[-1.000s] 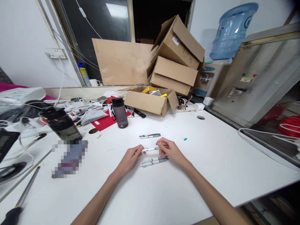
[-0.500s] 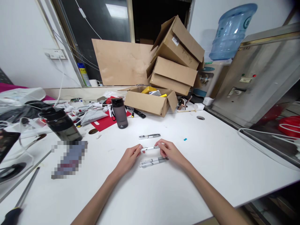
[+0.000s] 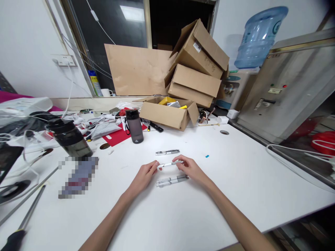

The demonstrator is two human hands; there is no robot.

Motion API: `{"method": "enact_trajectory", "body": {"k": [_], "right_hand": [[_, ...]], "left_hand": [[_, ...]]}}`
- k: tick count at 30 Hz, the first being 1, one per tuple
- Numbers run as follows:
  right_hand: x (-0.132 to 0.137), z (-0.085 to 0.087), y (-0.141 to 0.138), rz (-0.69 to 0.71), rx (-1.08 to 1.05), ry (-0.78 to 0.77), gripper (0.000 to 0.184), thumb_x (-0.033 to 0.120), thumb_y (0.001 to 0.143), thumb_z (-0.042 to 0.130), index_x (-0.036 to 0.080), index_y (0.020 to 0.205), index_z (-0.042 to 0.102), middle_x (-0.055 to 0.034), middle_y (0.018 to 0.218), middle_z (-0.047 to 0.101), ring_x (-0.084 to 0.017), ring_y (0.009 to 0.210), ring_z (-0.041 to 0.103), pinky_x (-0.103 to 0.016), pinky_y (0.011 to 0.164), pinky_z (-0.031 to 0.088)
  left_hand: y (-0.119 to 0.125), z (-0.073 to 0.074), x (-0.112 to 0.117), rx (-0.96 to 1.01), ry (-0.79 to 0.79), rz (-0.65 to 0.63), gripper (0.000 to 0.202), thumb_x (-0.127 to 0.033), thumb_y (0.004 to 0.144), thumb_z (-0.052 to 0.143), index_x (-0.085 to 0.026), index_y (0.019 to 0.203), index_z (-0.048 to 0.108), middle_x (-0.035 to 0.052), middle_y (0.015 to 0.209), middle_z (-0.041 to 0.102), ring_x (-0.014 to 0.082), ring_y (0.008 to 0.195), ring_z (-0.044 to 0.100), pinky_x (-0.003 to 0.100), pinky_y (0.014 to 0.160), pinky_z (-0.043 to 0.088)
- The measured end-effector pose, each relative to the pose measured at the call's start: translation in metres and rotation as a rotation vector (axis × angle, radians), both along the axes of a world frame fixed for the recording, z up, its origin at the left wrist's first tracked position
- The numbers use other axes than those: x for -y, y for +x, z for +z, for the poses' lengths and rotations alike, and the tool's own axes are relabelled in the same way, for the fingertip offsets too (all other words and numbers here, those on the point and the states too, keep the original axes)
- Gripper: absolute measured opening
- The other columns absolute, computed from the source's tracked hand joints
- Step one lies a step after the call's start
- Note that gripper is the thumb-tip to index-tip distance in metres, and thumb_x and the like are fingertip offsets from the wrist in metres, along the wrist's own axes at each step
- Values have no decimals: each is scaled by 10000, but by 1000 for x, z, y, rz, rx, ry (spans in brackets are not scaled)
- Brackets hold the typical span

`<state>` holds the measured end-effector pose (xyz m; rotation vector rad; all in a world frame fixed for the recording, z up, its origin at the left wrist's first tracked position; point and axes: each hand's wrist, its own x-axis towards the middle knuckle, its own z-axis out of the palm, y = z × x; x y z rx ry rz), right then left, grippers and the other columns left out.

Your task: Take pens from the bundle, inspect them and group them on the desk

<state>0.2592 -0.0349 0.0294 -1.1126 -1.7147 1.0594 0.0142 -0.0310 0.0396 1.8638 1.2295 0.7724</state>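
Between my two hands a white pen [image 3: 166, 165] is held level above the white table [image 3: 146, 216]. My left hand [image 3: 147, 174] pinches its left end between thumb and fingers. At the other end, my right hand [image 3: 188, 168] has its fingers closed around the grey part of the pen. Beyond my hands lies a single pen [image 3: 167, 152] with clear and dark parts. Nearer to me, pens [image 3: 172, 180] lie side by side, just below my right hand; their exact number is hard to make out.
A dark bottle [image 3: 134, 127] stands behind, near an open cardboard box [image 3: 164, 115]. Another bottle [image 3: 70, 139] is at left, by a blurred-out patch [image 3: 81, 176] and a screwdriver [image 3: 31, 209]. A blue scrap [image 3: 207, 156] lies to the right. Cables [image 3: 31, 139] clutter the far left.
My right-hand fingers have shifted slightly on the pen, and more of its grey end shows. My left hand keeps its grip. The other pens have not moved.
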Motion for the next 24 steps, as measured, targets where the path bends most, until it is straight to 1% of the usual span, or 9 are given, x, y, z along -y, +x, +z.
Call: {"method": "enact_trajectory", "body": {"k": [2, 7, 9, 12, 13, 17, 19, 21, 24], "right_hand": [[-1, 0, 1, 3, -10, 12, 300, 451, 912, 591, 227, 1094, 673, 22, 708, 547, -135, 600, 461, -244, 551, 343], [-1, -1, 1, 30, -13, -87, 388, 514, 973, 466, 205, 1113, 653, 58, 528, 463, -128, 493, 390, -249, 521, 314], [-1, 0, 1, 9, -3, -41, 360, 502, 961, 492, 213, 1087, 665, 35, 605, 521, -132, 542, 427, -252, 547, 334], [-2, 1, 1, -18, -15, 54, 284, 458, 916, 579, 231, 1059, 672, -1, 804, 586, -144, 677, 493, -256, 617, 376], [-2, 1, 2, -14, -26, 56, 273, 447, 916, 580, 232, 1061, 666, 2, 802, 579, -144, 681, 490, -257, 624, 376], [-1, -2, 2, 17, -48, -57, 302, 437, 972, 463, 221, 1091, 637, 44, 612, 490, -133, 559, 399, -250, 552, 307], [-1, -2, 2, 12, -45, -57, 304, 438, 968, 463, 220, 1080, 643, 38, 630, 507, -133, 562, 403, -249, 551, 306], [0, 0, 1, 3, -47, -4, 274, 433, 940, 521, 223, 1058, 654, 24, 705, 533, -135, 611, 435, -249, 582, 332], [0, 2, 1, 4, -58, 28, 266, 432, 914, 570, 224, 1058, 654, 26, 721, 508, -134, 628, 435, -246, 588, 336]], "left_hand": [[0, -1, 0, 5, 1, 6, 521, -583, 1004, 321, -193, 834, 622, -55, 640, 329, 138, 587, 319, 245, 574, 258], [1, 0, 1, 12, 16, -8, 531, -592, 1001, 322, -190, 817, 616, -54, 639, 322, 140, 593, 322, 247, 574, 266], [1, 1, 1, 7, 22, -10, 535, -594, 1001, 314, -190, 818, 614, -53, 643, 326, 141, 594, 321, 248, 574, 266], [1, 1, 1, 2, 23, -15, 527, -585, 1004, 313, -193, 817, 612, -54, 643, 327, 141, 594, 319, 247, 579, 264], [1, 1, 2, 3, 23, -17, 524, -580, 1005, 315, -192, 812, 610, -54, 641, 324, 141, 594, 318, 247, 582, 264], [2, 1, 2, 13, 36, -32, 519, -573, 1007, 322, -191, 801, 607, -56, 640, 320, 141, 603, 325, 247, 593, 270], [3, 2, 3, 10, 39, -31, 526, -582, 1005, 317, -191, 795, 601, -55, 640, 327, 142, 605, 329, 248, 590, 277], [3, 3, 3, 0, 35, -21, 536, -592, 1003, 306, -192, 794, 594, -53, 638, 325, 144, 600, 325, 249, 581, 276], [3, 3, 3, -10, 21, -16, 543, -602, 1003, 295, -195, 806, 597, -54, 639, 320, 143, 589, 315, 248, 572, 269]]}}
